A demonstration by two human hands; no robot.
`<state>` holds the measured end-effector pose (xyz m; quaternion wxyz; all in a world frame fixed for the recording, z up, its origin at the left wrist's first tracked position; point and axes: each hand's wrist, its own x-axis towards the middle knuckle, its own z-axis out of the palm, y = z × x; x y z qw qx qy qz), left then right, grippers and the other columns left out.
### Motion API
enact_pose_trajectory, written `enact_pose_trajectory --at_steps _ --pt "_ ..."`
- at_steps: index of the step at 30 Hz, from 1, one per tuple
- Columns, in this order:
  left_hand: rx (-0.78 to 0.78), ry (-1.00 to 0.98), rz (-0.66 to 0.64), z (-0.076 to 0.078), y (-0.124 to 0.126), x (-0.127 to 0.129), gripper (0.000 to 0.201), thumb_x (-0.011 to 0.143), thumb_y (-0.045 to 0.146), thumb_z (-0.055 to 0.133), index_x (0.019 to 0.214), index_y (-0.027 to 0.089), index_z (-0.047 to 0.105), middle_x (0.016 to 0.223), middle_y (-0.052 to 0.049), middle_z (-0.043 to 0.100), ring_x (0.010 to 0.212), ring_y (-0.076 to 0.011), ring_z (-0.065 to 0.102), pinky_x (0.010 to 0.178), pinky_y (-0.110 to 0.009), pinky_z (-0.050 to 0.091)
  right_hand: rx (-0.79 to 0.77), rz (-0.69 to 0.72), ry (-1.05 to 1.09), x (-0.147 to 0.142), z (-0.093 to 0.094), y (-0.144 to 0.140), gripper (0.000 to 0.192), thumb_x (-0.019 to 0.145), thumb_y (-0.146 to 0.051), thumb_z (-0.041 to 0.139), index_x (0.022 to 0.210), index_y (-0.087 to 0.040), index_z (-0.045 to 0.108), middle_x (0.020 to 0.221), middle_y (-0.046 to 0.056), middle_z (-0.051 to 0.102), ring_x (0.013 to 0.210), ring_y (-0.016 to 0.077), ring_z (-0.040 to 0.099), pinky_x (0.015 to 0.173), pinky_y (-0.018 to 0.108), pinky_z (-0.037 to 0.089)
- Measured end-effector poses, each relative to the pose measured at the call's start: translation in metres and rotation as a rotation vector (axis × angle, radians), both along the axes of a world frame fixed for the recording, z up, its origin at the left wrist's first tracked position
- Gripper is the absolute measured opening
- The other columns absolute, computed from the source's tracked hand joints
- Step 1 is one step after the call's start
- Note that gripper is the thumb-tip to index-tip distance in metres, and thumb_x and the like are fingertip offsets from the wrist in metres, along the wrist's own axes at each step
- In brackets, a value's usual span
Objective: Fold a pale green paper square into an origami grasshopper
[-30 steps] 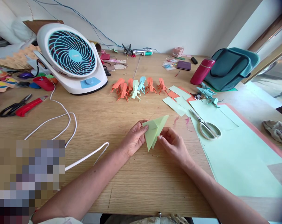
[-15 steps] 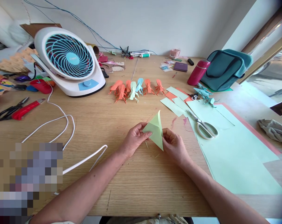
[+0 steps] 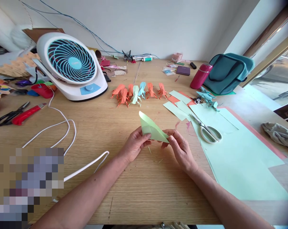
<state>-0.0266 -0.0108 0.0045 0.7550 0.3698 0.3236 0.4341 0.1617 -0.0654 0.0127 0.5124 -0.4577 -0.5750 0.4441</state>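
A folded light green paper triangle [image 3: 150,128] is held just above the wooden table [image 3: 124,190] between both hands. My left hand [image 3: 134,146] pinches its lower left edge. The fingers of my right hand [image 3: 180,151] grip its right tip. The paper's long point slants up to the left. Behind it stands a row of several folded paper figures [image 3: 137,91], mostly orange, with a light green one and a blue one among them.
Scissors [image 3: 207,129] lie on large mint paper sheets [image 3: 234,152] at right. A white and blue fan [image 3: 71,66] stands back left, its white cable [image 3: 63,127] looping forward. Red cutter and black scissors [image 3: 12,114] lie far left. A red bottle [image 3: 201,75] and teal bag [image 3: 228,73] sit back right.
The green paper has been turned in both hands: its long point went from up-right, through upright, to up-left. The hands stayed in about the same spot on the table.
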Motion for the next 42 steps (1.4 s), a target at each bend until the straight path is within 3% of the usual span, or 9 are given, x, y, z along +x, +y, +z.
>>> enact_pose_trajectory --at_steps 3,6,10,15,26,34,42 --pt "-0.043 -0.056 0.021 0.0 -0.001 0.001 0.038 0.069 0.029 0.088 0.098 0.017 0.067 0.091 -0.001 0.073 0.081 -0.0128 0.07 0.071 -0.021 0.055 0.009 0.017 0.039 -0.001 0.0 0.0 0.032 0.096 -0.05 0.055 0.111 -0.023 0.062 0.097 0.005 0.069 0.076 0.0165 0.062 0.075 0.032 0.052" --pt "-0.052 -0.07 -0.003 0.0 -0.003 0.003 0.041 0.069 0.029 0.089 0.101 0.016 0.066 0.095 -0.003 0.075 0.085 -0.016 0.073 0.076 -0.024 0.057 -0.01 -0.041 0.036 -0.002 -0.003 0.001 0.029 0.089 -0.049 0.066 0.098 -0.022 0.066 0.085 0.003 0.067 0.073 0.0163 0.059 0.069 0.029 0.05" --pt "0.014 -0.025 -0.074 -0.002 -0.007 0.004 0.04 0.076 0.032 0.084 0.108 0.016 0.066 0.109 -0.008 0.075 0.092 -0.0211 0.074 0.078 -0.029 0.059 -0.012 -0.149 0.005 -0.002 -0.005 0.004 0.025 0.088 -0.045 0.068 0.082 -0.021 0.069 0.07 0.0 0.059 0.067 0.0145 0.053 0.063 0.027 0.045" --pt "0.092 0.065 -0.113 -0.003 -0.011 0.006 0.043 0.08 0.039 0.081 0.112 0.014 0.067 0.112 -0.012 0.075 0.096 -0.0254 0.074 0.079 -0.032 0.059 -0.026 -0.206 0.036 -0.002 -0.003 0.006 0.033 0.084 -0.048 0.07 0.067 -0.021 0.067 0.068 0.001 0.061 0.066 0.0152 0.055 0.064 0.028 0.046" --pt "0.139 0.154 -0.16 0.002 -0.014 0.007 0.041 0.08 0.042 0.08 0.108 0.013 0.075 0.106 -0.014 0.077 0.095 -0.0263 0.074 0.076 -0.031 0.058 -0.078 -0.262 0.04 0.0 -0.006 0.007 0.039 0.082 -0.053 0.07 0.061 -0.02 0.066 0.06 0.001 0.06 0.062 0.015 0.052 0.064 0.029 0.044" --pt "0.151 0.152 -0.213 0.005 -0.012 0.002 0.043 0.077 0.039 0.082 0.111 0.014 0.073 0.11 -0.015 0.075 0.097 -0.0276 0.072 0.071 -0.031 0.06 -0.116 -0.226 0.071 0.0 -0.001 0.007 0.041 0.083 -0.054 0.068 0.061 -0.019 0.065 0.061 0.001 0.061 0.065 0.0156 0.054 0.067 0.029 0.045" --pt "0.182 0.146 -0.253 -0.002 -0.005 -0.004 0.044 0.083 0.04 0.077 0.117 0.012 0.072 0.116 -0.019 0.073 0.094 -0.0293 0.073 0.06 -0.028 0.061 -0.14 -0.188 0.073 0.002 0.0 0.007 0.042 0.084 -0.054 0.068 0.059 -0.02 0.065 0.065 0.003 0.067 0.066 0.0156 0.056 0.067 0.029 0.045"
